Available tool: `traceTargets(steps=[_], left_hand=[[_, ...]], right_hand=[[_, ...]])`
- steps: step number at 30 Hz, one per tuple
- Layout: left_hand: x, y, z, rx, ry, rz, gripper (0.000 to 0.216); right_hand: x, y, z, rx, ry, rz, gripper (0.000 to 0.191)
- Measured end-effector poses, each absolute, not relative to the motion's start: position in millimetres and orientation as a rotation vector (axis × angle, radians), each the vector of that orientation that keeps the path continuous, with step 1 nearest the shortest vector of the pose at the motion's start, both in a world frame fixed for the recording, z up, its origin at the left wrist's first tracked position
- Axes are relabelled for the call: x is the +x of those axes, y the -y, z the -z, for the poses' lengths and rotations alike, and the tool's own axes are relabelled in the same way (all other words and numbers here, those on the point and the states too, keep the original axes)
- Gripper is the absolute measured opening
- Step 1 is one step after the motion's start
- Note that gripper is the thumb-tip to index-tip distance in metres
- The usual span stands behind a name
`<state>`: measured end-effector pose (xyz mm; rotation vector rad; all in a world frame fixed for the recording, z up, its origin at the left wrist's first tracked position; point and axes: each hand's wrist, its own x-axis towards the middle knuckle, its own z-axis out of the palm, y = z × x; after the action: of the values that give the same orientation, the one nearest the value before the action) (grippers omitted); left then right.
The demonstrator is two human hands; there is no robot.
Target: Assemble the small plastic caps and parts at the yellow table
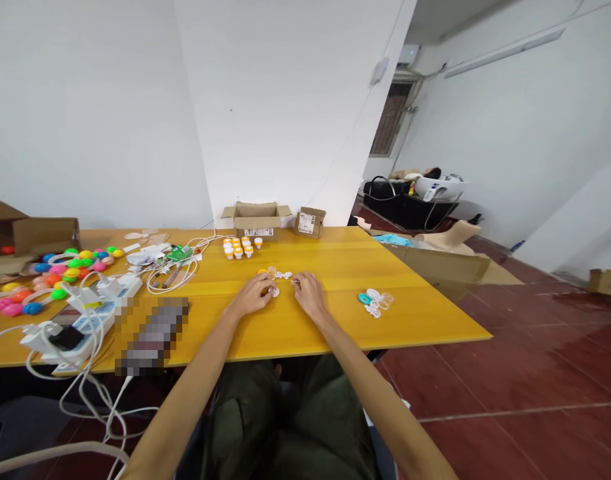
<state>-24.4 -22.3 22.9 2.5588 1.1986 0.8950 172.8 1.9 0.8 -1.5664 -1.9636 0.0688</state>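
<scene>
Both my hands rest on the yellow table near its middle. My left hand is curled, its fingertips pinching a small white plastic piece. My right hand lies just to the right, fingers bent and close together at a tiny part I cannot make out. Between and just beyond the hands lie a few small white and orange pieces. A cluster of small white-and-orange caps stands farther back.
Two open cardboard boxes sit at the table's far edge. Teal and clear small parts lie to the right. At left are coloured plastic toys, white cables and power strips. Red tiled floor and flattened cardboard lie right of the table.
</scene>
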Motion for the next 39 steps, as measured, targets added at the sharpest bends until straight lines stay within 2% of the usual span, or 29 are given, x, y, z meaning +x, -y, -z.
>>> traceTargets(steps=[15,27,39], left_hand=[[-20,16,-19,2.286,-1.21,-0.934,0.012],[-17,19,-25,2.26,-1.211,-0.942,0.013],[-16,19,-24,2.259,-1.222,-0.948,0.011]], right_hand=[[163,5,-13,-1.56,2.1,0.071,0.021],[157,-1,-31,-1.704,2.177,0.002,0.025],[165,-19,-17,-1.518,2.108,-0.037,0.02]])
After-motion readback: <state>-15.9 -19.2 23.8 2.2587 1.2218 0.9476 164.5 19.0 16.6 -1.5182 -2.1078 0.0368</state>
